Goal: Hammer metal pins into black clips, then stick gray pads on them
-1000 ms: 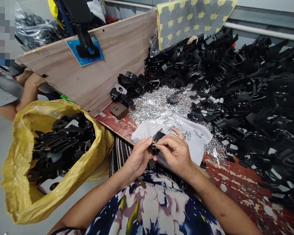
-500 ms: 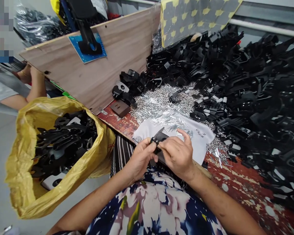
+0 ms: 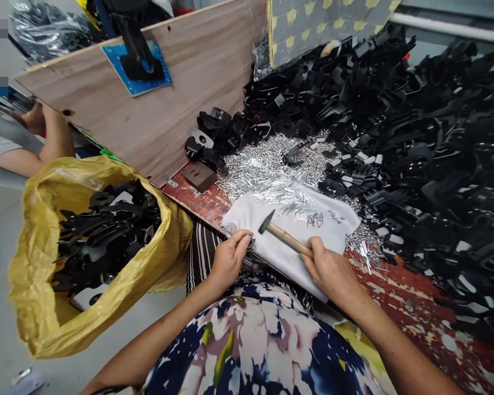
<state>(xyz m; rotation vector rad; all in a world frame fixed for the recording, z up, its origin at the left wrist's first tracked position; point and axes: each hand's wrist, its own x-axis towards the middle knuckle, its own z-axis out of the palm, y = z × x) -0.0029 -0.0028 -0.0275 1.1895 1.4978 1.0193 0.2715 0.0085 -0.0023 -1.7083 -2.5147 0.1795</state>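
Observation:
My right hand [image 3: 331,269] is closed around the wooden handle of a small hammer [image 3: 282,233], whose dark head hovers over the white cloth [image 3: 333,236]. My left hand [image 3: 229,258] pinches a small black plastic part [image 3: 250,243] at the near edge of the cloth, mostly hidden under my fingers. Short silver pins [image 3: 271,167] lie scattered on the cloth and heaped behind it.
A large heap of black plastic parts [image 3: 415,126] covers the table to the right and back. At my left a yellow sack [image 3: 45,307] holds more black parts. A slanted wooden board [image 3: 168,104] stands behind. Another person's arm [image 3: 45,142] shows at far left.
Both hands were together fitting a pin into the black part. Now my right hand has taken up the hammer, and my left hand holds the part down low at the cloth's edge.

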